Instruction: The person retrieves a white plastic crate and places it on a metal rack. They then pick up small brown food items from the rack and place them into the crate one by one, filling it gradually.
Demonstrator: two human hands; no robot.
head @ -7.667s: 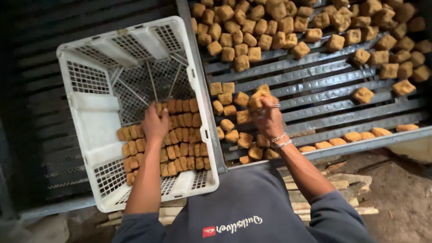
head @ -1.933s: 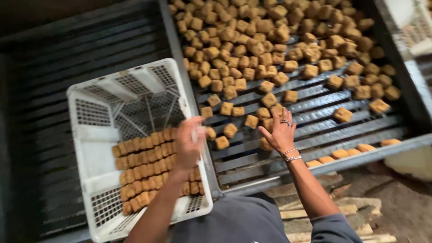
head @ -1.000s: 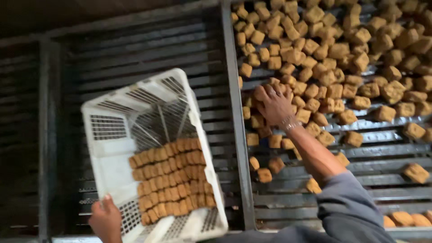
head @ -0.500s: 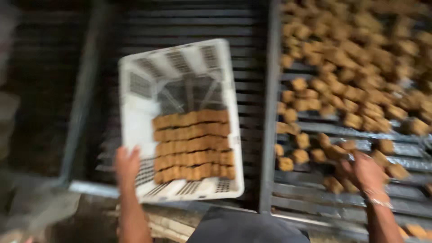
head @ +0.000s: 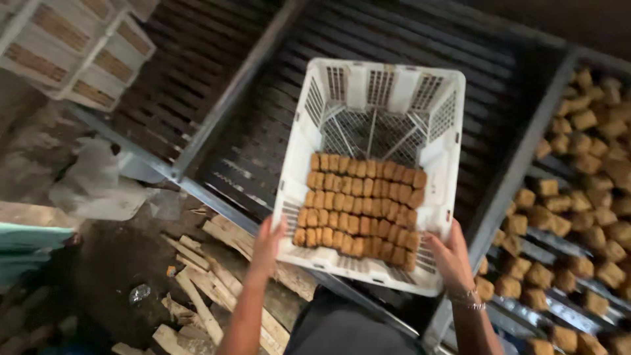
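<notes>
I hold a white plastic lattice crate (head: 365, 79) by its near rim with both hands. My left hand (head: 267, 246) grips the near left corner and my right hand (head: 451, 258), with a bracelet at the wrist, grips the near right corner. Inside the crate, golden-brown fried cubes (head: 358, 204) lie in neat packed rows across the near half; the far half shows bare mesh. The crate sits tilted over a dark slatted metal rack (head: 263, 125).
To the right a slatted tray (head: 526, 309) holds several loose brown cubes (head: 578, 197). Stacked white crates (head: 72, 52) stand at the top left. Split firewood (head: 204, 289) and a white plastic bag (head: 98, 184) lie on the dirt floor at the lower left.
My right hand has left the loose cubes on the right tray and taken the crate's near right corner. The view has swung left, so both hands now hold the crate.
</notes>
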